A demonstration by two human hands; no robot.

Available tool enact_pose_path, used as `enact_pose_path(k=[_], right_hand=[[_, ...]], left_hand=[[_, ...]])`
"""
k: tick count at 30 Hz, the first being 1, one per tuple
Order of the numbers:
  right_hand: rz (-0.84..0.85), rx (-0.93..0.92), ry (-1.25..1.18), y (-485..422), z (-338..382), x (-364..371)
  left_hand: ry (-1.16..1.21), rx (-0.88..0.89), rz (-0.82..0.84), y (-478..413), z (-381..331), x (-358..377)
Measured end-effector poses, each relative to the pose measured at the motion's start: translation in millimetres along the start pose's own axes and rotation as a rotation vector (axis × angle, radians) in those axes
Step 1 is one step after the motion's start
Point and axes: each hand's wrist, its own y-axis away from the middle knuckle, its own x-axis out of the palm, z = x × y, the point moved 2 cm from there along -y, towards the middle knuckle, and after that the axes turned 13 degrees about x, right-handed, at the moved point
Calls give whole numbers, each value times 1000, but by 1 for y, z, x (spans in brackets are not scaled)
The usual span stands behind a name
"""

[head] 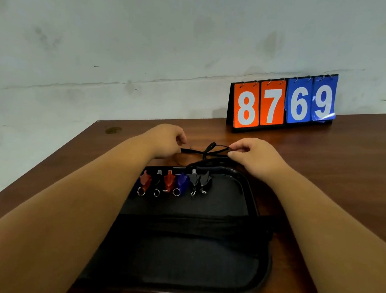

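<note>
Wall: a pale, stained wall [150,37] with a long crack was seen behind the table.
Case: a black case [189,258] was laid open and flat on the table, between the two forearms.
Case contents: a row of whistles [172,183] in red, black, blue and dark grey was lined up along the case's far edge, each fitted with a metal ring.
Cord: a black cord [208,151] was held stretched just beyond the case's far rim, looped at its middle.
Left hand: the left hand [166,141] was curled, one end of the cord pinched in it.
Right hand: the right hand [254,156] was curled, the other end pinched between thumb and fingertips.
Table: a dark brown wooden table [348,171] was marked by a small stain near its far left corner.
Scoreboard: a flip scoreboard [282,102] was stood at the far right, 8 and 7 shown on orange, 6 and 9 on blue.
</note>
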Motion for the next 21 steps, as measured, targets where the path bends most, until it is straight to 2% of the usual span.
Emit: enact_pose_path(k=[3,10,16,21], right_hand=[[-17,2,12,-12,-2,-1],[-80,94,-92,-22,-12,-7],[-108,187,-128,-23,-15,-13],[-70,261,-194,-14,-13,-18]], left_hand=[[-84,-2,74,-20,7,8],[-126,-30,77,-38,13,16],[-55,-5,-172,-39,9,-6],[44,82,-345,-29,-23,-36]])
